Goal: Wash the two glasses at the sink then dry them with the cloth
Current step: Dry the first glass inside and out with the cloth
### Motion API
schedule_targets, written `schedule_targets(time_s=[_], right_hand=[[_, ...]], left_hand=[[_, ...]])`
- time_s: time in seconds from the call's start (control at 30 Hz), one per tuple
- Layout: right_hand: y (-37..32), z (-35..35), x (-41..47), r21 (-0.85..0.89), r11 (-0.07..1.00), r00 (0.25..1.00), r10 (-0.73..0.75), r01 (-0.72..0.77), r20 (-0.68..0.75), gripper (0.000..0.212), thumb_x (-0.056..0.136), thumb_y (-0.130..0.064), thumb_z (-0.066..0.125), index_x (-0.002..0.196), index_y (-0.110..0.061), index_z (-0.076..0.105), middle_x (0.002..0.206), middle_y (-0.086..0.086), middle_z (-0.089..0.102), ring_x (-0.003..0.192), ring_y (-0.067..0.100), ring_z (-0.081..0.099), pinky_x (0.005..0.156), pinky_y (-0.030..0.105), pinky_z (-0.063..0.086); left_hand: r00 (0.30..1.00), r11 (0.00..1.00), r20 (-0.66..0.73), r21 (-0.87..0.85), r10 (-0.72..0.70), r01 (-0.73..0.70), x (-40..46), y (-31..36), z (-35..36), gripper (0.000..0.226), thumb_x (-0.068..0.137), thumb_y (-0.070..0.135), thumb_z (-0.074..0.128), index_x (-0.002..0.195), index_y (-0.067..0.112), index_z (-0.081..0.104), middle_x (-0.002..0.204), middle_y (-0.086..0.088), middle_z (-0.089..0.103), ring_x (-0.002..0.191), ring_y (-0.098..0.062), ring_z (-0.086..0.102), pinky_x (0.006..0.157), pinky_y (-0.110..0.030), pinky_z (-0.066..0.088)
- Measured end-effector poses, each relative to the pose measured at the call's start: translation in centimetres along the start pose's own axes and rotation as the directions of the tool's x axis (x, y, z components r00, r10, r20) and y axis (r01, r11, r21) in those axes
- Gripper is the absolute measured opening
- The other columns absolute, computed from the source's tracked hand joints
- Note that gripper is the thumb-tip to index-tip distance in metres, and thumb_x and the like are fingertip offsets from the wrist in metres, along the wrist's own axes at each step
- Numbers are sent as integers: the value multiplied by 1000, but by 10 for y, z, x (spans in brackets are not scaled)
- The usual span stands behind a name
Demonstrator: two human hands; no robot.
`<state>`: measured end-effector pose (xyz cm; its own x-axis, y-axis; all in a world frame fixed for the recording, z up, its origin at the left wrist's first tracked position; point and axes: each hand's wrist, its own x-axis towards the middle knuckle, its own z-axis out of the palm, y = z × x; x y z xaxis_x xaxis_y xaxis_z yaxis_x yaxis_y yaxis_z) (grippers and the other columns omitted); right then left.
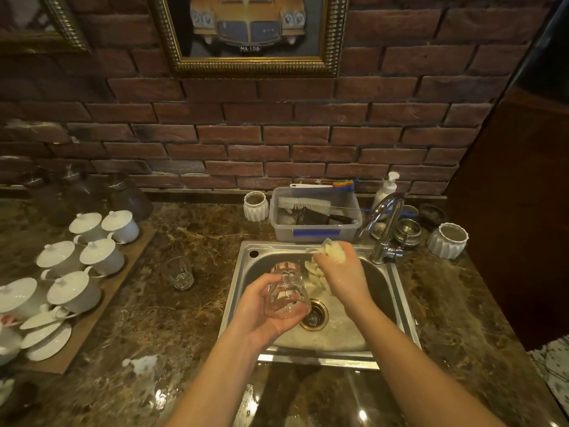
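Note:
My left hand (261,315) grips a clear faceted glass (288,291), tilted on its side over the steel sink (243,278), just left of the drain. To its right, my right hand (341,272) is closed on a pale, bunched cloth (334,251) whose folds hang down into the basin near the back rim. A second clear glass (181,274) stands upright on the marble counter, left of the sink and apart from both hands. The chrome tap (386,223) rises at the sink's back right corner; no water stream is visible.
A plastic tub (314,232) with brushes sits behind the sink, beside a white ribbed pot (255,206), a soap pump (388,186), metal tins and another white pot (448,240). Lidded white cups (98,254) crowd a board at left. The counter's front edge is wet.

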<state>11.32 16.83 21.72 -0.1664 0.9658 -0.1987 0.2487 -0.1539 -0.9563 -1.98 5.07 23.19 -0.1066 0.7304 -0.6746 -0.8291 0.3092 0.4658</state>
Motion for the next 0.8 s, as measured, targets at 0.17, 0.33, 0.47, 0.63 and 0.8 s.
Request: schedule_targets(time_s=[0.17, 0.33, 0.47, 0.63, 0.8], right_hand=[[-26, 11, -51, -97, 946, 943, -293, 310, 161, 37, 85, -40, 74, 120, -40, 63, 111, -15, 69, 97, 0, 67, 80, 23, 57], [0, 1, -74, -108, 896, 881, -391, 430, 267, 53, 82, -28, 77, 132, -39, 62, 142, -24, 52, 130, -4, 51, 108, 27, 48], [9, -9, -77, -148, 849, 851, -465, 507, 246, 67, 81, -13, 78, 141, -33, 56, 149, -20, 49, 136, -7, 44, 111, 20, 42], [-13, -37, -70, 96, 945, 893, -328, 314, 308, 60, 74, -30, 80, 130, -40, 63, 124, -9, 71, 107, 7, 68, 85, 24, 56], [-33, -43, -64, 11, 950, 856, -285, 311, 430, 45, 86, -22, 75, 126, -36, 64, 112, -7, 74, 103, 11, 70, 84, 28, 58]], left_hand=[[1000, 999, 4, -39, 6, -5, -1, -17, 19, 45, 90, 41, 75, 123, 10, 70, 116, -21, 68, 103, -39, 68, 86, -57, 59], [992, 984, 62, -145, 110, -100, -3, -17, 19, 34, 96, 34, 67, 110, 4, 78, 97, -17, 79, 88, -32, 76, 98, -51, 52], [987, 998, 152, -34, 60, -56, 2, -16, 18, 38, 94, 39, 67, 109, 7, 80, 106, -17, 77, 95, -33, 76, 95, -51, 53], [952, 962, 297, 234, 70, -143, 1, 4, 0, 40, 81, 28, 84, 118, 12, 78, 112, -17, 75, 96, -32, 71, 90, -51, 57], [918, 746, 393, 597, 49, -295, -6, 17, -2, 41, 80, 18, 80, 120, 26, 76, 121, -15, 75, 96, -32, 68, 78, -45, 57]])
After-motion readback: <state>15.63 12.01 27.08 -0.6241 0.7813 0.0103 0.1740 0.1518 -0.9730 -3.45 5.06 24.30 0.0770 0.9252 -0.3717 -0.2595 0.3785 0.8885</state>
